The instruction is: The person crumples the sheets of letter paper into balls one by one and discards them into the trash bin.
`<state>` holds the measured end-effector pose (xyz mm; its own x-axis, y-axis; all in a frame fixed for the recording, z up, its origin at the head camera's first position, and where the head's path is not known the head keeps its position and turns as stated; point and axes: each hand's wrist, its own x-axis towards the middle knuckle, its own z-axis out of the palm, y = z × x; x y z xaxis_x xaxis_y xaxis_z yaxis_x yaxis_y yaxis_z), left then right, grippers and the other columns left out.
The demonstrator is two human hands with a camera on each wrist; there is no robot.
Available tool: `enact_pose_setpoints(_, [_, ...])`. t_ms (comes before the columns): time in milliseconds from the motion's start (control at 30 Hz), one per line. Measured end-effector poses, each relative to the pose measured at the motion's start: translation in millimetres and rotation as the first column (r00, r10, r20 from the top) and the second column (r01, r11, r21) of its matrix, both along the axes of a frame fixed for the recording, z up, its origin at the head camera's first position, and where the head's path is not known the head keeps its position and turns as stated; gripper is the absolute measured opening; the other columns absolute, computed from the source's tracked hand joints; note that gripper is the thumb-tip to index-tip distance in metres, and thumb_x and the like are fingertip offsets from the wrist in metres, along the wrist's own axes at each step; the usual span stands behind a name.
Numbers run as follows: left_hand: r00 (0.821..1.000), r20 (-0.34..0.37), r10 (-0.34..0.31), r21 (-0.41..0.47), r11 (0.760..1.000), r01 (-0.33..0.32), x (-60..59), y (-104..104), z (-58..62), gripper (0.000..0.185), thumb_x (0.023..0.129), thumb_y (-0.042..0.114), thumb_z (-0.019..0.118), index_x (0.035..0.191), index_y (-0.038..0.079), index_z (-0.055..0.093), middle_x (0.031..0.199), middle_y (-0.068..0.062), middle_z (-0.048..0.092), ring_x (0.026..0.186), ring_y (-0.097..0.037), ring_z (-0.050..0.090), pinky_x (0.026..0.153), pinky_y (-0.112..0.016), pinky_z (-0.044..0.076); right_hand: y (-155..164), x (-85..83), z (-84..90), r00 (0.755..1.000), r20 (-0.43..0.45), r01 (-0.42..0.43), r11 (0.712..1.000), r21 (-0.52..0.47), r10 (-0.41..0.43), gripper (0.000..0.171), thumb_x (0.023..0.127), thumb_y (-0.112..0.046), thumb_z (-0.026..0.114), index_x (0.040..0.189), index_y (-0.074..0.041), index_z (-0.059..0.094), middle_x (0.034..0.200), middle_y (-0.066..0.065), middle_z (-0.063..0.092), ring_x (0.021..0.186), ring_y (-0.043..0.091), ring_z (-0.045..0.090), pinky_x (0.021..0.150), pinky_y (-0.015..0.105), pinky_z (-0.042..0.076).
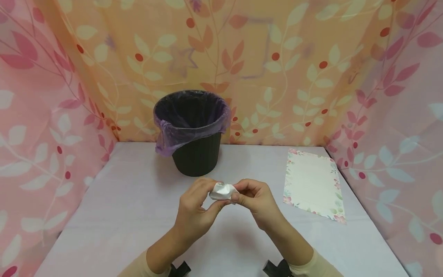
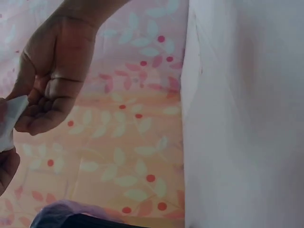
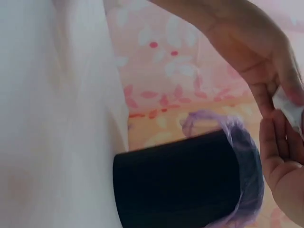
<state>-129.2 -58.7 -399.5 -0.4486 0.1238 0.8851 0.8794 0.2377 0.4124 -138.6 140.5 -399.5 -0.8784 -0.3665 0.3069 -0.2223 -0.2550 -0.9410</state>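
A small, shiny white wad [image 1: 222,191], creased like folded paper or wrapper, is held above the table between both hands. My left hand [image 1: 197,211] pinches its left end between thumb and fingers. At the other end, thumb and curled fingers of my right hand [image 1: 257,202] grip it. The left wrist view shows the right hand [image 2: 59,66] and a pale corner of the wad [image 2: 10,121]; the left hand is mostly cut off. In the right wrist view, the left hand [image 3: 251,57] and right hand [image 3: 285,178] meet around the wad, partly hiding it.
Beyond the hands, a black bin [image 1: 199,157] with a purple liner [image 1: 169,136] stands at the back, left of centre. A floral-bordered sheet [image 1: 313,184] lies at the right of the white table [image 1: 114,207]. Patterned curtains [image 1: 256,104] enclose the back and sides.
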Motion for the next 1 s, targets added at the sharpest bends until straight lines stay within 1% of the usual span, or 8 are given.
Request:
enact_pose_setpoints(133, [0.997, 0.064, -0.047, 0.061, 0.997, 0.043, -1.4, -4, 1.5, 0.036, 0.071, 0.002, 0.092, 0.102, 0.004, 0.073, 0.093, -0.005, 0.073, 0.085, -0.016, 0.065, 0.075, -0.021, 0.053, -6, 5.2, 3.3, 0.999, -0.01, 0.031, 0.999, 0.025, -0.031, 0.011, 0.092, -0.006, 0.076, 0.102, -0.004, 0.075, 0.097, 0.001, 0.073, 0.088, 0.014, 0.07, 0.083, 0.029, 0.061])
enact_pose_setpoints(233, [0.971, 0.223, -0.084, 0.136, 0.989, 0.055, -3.3, -10, 3.2, 0.035, 0.072, 0.0, 0.091, 0.103, 0.006, 0.075, 0.091, -0.004, 0.073, 0.083, -0.014, 0.065, 0.074, -0.02, 0.055, -9, 7.0, 6.0, 0.978, -0.196, 0.103, 0.983, 0.152, -0.072, 0.029, 0.091, -0.005, 0.077, 0.119, -0.002, 0.072, 0.108, 0.004, 0.072, 0.094, 0.017, 0.069, 0.085, 0.032, 0.061])
enact_pose_setpoints(400, [0.898, 0.431, -0.086, 0.136, 0.99, 0.03, -4.3, -17, 5.9, 0.033, 0.078, 0.004, 0.087, 0.109, 0.004, 0.074, 0.099, -0.005, 0.074, 0.09, -0.014, 0.069, 0.081, -0.024, 0.059, -9, 6.5, 6.5, 0.838, -0.534, 0.284, 0.925, 0.252, -0.112, 0.053, 0.085, -0.004, 0.082, 0.135, -0.005, 0.064, 0.121, 0.007, 0.068, 0.104, 0.02, 0.067, 0.092, 0.03, 0.059])
enact_pose_setpoints(633, [0.908, 0.412, -0.078, 0.001, 0.996, 0.086, -3.6, -16, 6.1, 0.028, 0.091, 0.006, 0.076, 0.118, 0.0, 0.068, 0.105, -0.005, 0.072, 0.094, -0.015, 0.07, 0.083, -0.026, 0.06, -5, 4.9, 6.6, 0.637, -0.752, 0.466, 0.861, 0.202, -0.169, 0.044, 0.084, 0.0, 0.081, 0.126, -0.003, 0.069, 0.112, 0.007, 0.074, 0.098, 0.019, 0.072, 0.087, 0.024, 0.059])
enact_pose_setpoints(733, [0.877, 0.456, -0.149, 0.038, 0.988, 0.148, -4.7, -15, 4.3, 0.023, 0.093, 0.003, 0.073, 0.116, -0.001, 0.069, 0.103, -0.006, 0.073, 0.089, -0.014, 0.07, 0.079, -0.027, 0.061, -4, 2.6, 5.5, 0.675, -0.717, 0.434, 0.879, 0.196, -0.173, 0.034, 0.083, 0.002, 0.081, 0.116, -0.003, 0.074, 0.103, 0.007, 0.075, 0.091, 0.018, 0.072, 0.081, 0.024, 0.06])
enact_pose_setpoints(867, [0.816, 0.529, -0.233, 0.09, 0.971, 0.22, -5.3, -13, 0.9, 0.018, 0.094, 0.003, 0.071, 0.111, -0.001, 0.071, 0.096, -0.01, 0.074, 0.08, -0.013, 0.069, 0.071, -0.03, 0.062, 1, -2.0, 1.2, 0.893, -0.438, 0.201, 0.961, 0.189, -0.1, 0.021, 0.081, 0.008, 0.081, 0.099, -0.001, 0.076, 0.092, 0.005, 0.075, 0.082, 0.013, 0.071, 0.074, 0.029, 0.062])
enact_pose_setpoints(933, [0.784, 0.569, -0.249, 0.087, 0.966, 0.243, -5.8, -13, -0.1, 0.018, 0.095, 0.006, 0.071, 0.112, -0.001, 0.071, 0.096, -0.009, 0.074, 0.08, -0.014, 0.069, 0.071, -0.031, 0.062, 5, -4.8, -0.5, 0.96, -0.276, 0.105, 0.98, 0.17, -0.055, 0.016, 0.081, 0.008, 0.08, 0.095, 0.002, 0.074, 0.091, 0.005, 0.074, 0.081, 0.013, 0.071, 0.074, 0.032, 0.063])
enact_pose_setpoints(1000, [0.73, 0.635, -0.253, 0.064, 0.959, 0.277, -8.3, -16, 1.0, 0.022, 0.097, 0.012, 0.07, 0.116, 0.0, 0.07, 0.099, -0.009, 0.073, 0.083, -0.016, 0.069, 0.075, -0.031, 0.062, 7, -7.5, 0.2, 0.98, -0.195, 0.075, 0.978, 0.196, -0.036, 0.021, 0.083, 0.005, 0.081, 0.101, 0.001, 0.071, 0.096, 0.005, 0.072, 0.085, 0.016, 0.072, 0.079, 0.036, 0.063])
